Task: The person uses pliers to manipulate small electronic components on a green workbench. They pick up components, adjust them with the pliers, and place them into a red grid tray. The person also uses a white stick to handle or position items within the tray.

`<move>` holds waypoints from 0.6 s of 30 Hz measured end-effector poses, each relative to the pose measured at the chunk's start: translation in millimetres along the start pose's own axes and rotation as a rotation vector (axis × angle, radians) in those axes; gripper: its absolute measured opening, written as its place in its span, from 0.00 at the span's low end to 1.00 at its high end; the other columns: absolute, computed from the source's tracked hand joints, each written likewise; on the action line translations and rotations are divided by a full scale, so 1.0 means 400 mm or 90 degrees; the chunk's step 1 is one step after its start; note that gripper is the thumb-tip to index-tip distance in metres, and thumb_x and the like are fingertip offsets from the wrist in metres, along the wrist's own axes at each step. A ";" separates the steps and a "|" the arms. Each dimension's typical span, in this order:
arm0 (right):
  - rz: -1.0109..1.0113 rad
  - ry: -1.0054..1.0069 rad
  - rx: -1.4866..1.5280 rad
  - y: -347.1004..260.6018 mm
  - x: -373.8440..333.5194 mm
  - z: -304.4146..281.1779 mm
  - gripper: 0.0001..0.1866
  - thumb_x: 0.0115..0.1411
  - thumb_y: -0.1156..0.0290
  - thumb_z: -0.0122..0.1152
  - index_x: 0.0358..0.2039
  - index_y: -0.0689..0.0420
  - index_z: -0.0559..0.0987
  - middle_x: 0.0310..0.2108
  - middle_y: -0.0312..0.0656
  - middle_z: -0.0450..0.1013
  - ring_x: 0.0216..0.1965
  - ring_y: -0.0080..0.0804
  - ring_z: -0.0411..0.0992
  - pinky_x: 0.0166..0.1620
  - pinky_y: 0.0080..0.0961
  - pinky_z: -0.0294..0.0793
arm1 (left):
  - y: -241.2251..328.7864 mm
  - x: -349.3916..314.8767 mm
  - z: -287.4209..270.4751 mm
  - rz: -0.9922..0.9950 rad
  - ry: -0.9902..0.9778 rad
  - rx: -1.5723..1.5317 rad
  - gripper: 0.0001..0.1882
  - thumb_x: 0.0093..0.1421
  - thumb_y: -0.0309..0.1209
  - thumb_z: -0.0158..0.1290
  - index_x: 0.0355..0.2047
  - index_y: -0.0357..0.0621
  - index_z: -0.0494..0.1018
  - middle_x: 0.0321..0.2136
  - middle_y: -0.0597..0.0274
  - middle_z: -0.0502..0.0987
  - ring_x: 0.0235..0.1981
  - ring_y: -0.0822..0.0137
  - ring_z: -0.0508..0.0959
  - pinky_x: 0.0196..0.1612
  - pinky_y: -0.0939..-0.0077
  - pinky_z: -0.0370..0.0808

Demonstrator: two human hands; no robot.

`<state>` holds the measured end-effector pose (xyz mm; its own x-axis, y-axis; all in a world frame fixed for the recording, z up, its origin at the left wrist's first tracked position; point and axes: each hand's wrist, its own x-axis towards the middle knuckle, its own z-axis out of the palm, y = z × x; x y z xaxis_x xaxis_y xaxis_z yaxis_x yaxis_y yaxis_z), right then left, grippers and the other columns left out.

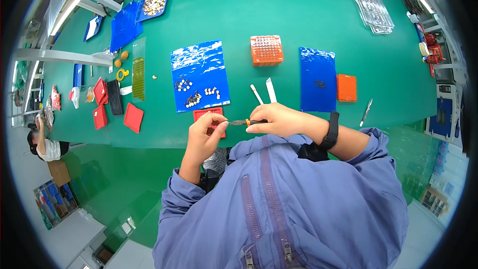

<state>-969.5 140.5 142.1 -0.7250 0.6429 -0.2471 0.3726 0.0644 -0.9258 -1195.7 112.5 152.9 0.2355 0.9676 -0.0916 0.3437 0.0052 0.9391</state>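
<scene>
Close in front of my chest, my right hand (279, 120) is wrapped round small pliers (254, 121) with black and orange handles. Their slim metal tip points left and meets the fingertips of my left hand (205, 133). That hand is closed in a pinch; what sits between thumb and finger is too small to make out. Behind the left fingers lies a red tray (200, 113), partly hidden by the hand. Farther off, a blue sheet (199, 65) carries several small black-and-white parts (192, 99) in loose groups.
An orange rack with holes (267, 51) stands mid-table. To its right are a second blue sheet (317, 67), an orange block (346, 87) and tweezers (366, 112). Red trays (133, 117) and a black case (114, 97) lie left. A blue tray of parts (155, 1) sits far left.
</scene>
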 end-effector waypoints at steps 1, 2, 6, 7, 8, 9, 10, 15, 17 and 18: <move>-0.011 0.012 -0.045 0.002 0.001 0.004 0.17 0.56 0.58 0.56 0.27 0.62 0.76 0.29 0.44 0.70 0.32 0.37 0.68 0.35 0.30 0.66 | -0.015 -0.006 0.002 -0.067 -0.013 -0.072 0.03 0.55 0.24 0.52 0.30 0.38 0.71 0.22 0.65 0.72 0.21 0.76 0.73 0.21 0.85 0.68; -0.023 0.023 -0.089 0.002 0.002 0.007 0.16 0.55 0.59 0.57 0.28 0.62 0.76 0.32 0.44 0.70 0.36 0.39 0.68 0.38 0.31 0.67 | -0.030 -0.009 0.002 -0.134 -0.026 -0.143 0.03 0.57 0.25 0.51 0.30 0.38 0.71 0.22 0.65 0.72 0.22 0.76 0.73 0.21 0.85 0.68; -0.112 0.121 -0.238 -0.002 0.001 0.024 0.18 0.54 0.56 0.56 0.27 0.61 0.78 0.32 0.47 0.71 0.35 0.42 0.69 0.38 0.36 0.67 | -0.066 -0.005 -0.012 -0.263 -0.090 -0.345 0.05 0.59 0.28 0.49 0.33 0.38 0.69 0.24 0.64 0.73 0.23 0.76 0.73 0.24 0.86 0.70; -0.120 0.130 -0.248 -0.001 0.001 0.025 0.18 0.54 0.56 0.56 0.27 0.61 0.78 0.32 0.47 0.71 0.35 0.42 0.69 0.38 0.36 0.67 | -0.063 -0.005 -0.010 -0.276 -0.082 -0.378 0.05 0.59 0.28 0.48 0.33 0.39 0.69 0.24 0.63 0.73 0.23 0.77 0.73 0.23 0.87 0.69; -0.127 0.139 -0.257 0.000 0.001 0.026 0.18 0.54 0.56 0.56 0.27 0.61 0.78 0.32 0.46 0.71 0.35 0.42 0.69 0.38 0.36 0.67 | -0.060 -0.005 -0.008 -0.290 -0.075 -0.411 0.05 0.59 0.28 0.48 0.34 0.40 0.68 0.24 0.63 0.73 0.23 0.77 0.73 0.23 0.87 0.69; -0.116 0.130 -0.222 0.003 0.002 0.026 0.18 0.55 0.57 0.56 0.26 0.61 0.77 0.32 0.47 0.71 0.35 0.42 0.69 0.38 0.35 0.67 | -0.057 -0.005 -0.005 -0.287 -0.059 -0.439 0.05 0.59 0.27 0.48 0.35 0.39 0.68 0.24 0.63 0.73 0.24 0.76 0.74 0.25 0.86 0.70; -0.105 0.122 -0.188 0.008 0.005 0.024 0.18 0.55 0.57 0.55 0.26 0.61 0.77 0.32 0.47 0.71 0.35 0.42 0.69 0.37 0.35 0.67 | -0.053 -0.006 -0.002 -0.284 -0.042 -0.466 0.06 0.58 0.26 0.48 0.36 0.39 0.68 0.25 0.62 0.74 0.25 0.75 0.74 0.26 0.86 0.71; -0.012 0.034 0.033 0.026 0.015 0.009 0.19 0.57 0.57 0.55 0.25 0.63 0.76 0.20 0.44 0.68 0.25 0.32 0.66 0.29 0.31 0.64 | -0.045 -0.013 -0.003 -0.150 -0.065 -0.370 0.11 0.56 0.22 0.51 0.40 0.37 0.68 0.28 0.61 0.75 0.30 0.72 0.76 0.34 0.82 0.73; 0.064 -0.030 0.085 0.024 0.015 -0.002 0.20 0.57 0.57 0.54 0.25 0.64 0.76 0.15 0.41 0.64 0.21 0.27 0.63 0.26 0.29 0.62 | -0.054 -0.013 -0.009 -0.112 -0.092 -0.317 0.13 0.54 0.20 0.52 0.42 0.37 0.68 0.31 0.60 0.75 0.33 0.72 0.76 0.35 0.82 0.72; 0.080 -0.038 0.105 0.021 0.015 -0.001 0.20 0.57 0.56 0.54 0.26 0.65 0.76 0.15 0.39 0.64 0.20 0.25 0.61 0.25 0.28 0.61 | -0.058 -0.012 -0.011 -0.115 -0.091 -0.304 0.13 0.54 0.20 0.52 0.41 0.37 0.69 0.31 0.61 0.75 0.33 0.72 0.76 0.35 0.82 0.72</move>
<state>-970.3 145.3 133.1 -0.7136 0.5910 -0.3761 0.3660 -0.1432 -0.9195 -1208.6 108.6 133.2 0.3441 0.8966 -0.2788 -0.0545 0.3156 0.9473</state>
